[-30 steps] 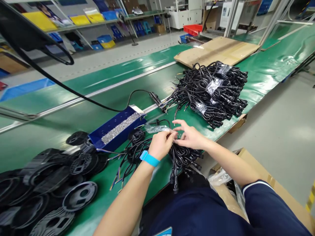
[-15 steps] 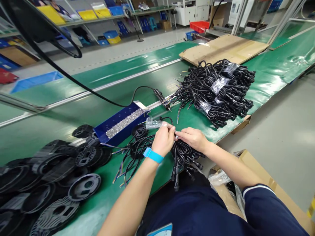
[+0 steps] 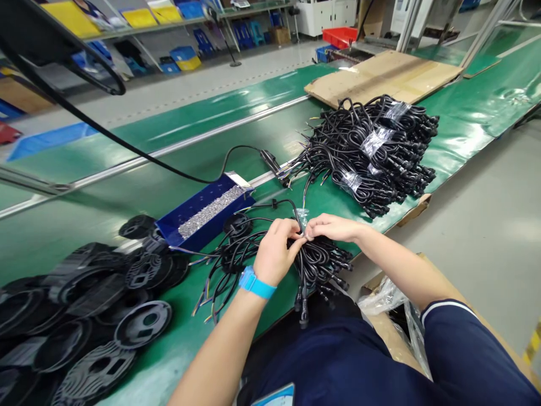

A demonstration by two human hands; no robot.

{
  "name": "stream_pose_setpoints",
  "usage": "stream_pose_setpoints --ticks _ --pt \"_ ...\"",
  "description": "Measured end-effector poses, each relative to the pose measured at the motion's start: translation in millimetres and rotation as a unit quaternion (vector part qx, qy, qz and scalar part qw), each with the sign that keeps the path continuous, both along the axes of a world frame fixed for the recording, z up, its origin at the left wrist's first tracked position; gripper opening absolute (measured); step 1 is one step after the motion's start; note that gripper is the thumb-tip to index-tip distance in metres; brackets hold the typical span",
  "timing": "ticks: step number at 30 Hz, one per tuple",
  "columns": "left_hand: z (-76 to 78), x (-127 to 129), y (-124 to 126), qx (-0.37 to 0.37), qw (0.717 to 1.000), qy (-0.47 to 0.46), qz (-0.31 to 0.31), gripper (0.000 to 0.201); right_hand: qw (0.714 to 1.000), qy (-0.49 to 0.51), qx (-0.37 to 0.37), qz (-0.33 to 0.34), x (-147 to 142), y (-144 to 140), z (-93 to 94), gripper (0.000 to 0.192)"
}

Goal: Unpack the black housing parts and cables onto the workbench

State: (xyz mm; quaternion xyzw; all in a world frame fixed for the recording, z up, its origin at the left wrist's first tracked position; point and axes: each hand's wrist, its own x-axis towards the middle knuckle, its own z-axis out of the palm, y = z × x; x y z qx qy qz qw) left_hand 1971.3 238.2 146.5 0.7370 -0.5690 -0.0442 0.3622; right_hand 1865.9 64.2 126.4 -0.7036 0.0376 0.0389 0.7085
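A loose bundle of black cables [image 3: 315,265] lies at the near edge of the green bench [image 3: 177,192], its plug ends hanging over the edge. My left hand [image 3: 276,251], with a blue wristband, and my right hand [image 3: 333,226] meet fingertip to fingertip on top of the bundle. Both pinch a strip of clear plastic tape [image 3: 301,216] wrapped around the cables. The bundle's stripped wire ends [image 3: 207,299] fan out to the left.
A big pile of taped black cable bundles [image 3: 372,155] lies far right, flat cardboard [image 3: 380,76] behind it. A blue tray of small metal parts [image 3: 209,211] sits left of my hands. Black round plastic parts [image 3: 84,304] are heaped far left. An open carton [image 3: 469,332] stands on the floor.
The clear tape that stuck out to the left of my left hand is now drawn in between both hands. My hands have closed together over the bundle.
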Motion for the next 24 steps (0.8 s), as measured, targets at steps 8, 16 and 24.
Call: stream_pose_setpoints --ticks 8,16,24 --pt "16.9 11 -8 -0.029 0.915 -0.371 -0.153 0.026 0.99 0.083 0.101 -0.059 12 1 -12.6 0.014" --pt "23.2 18 -18 -0.055 0.87 -0.435 -0.224 0.023 0.993 -0.011 0.117 0.0 1 -11 -7.1 0.031" --pt "-0.7 12 12 -0.124 0.938 -0.289 -0.146 0.012 0.977 -0.116 -0.144 -0.102 8 -16 -41.5 0.009"
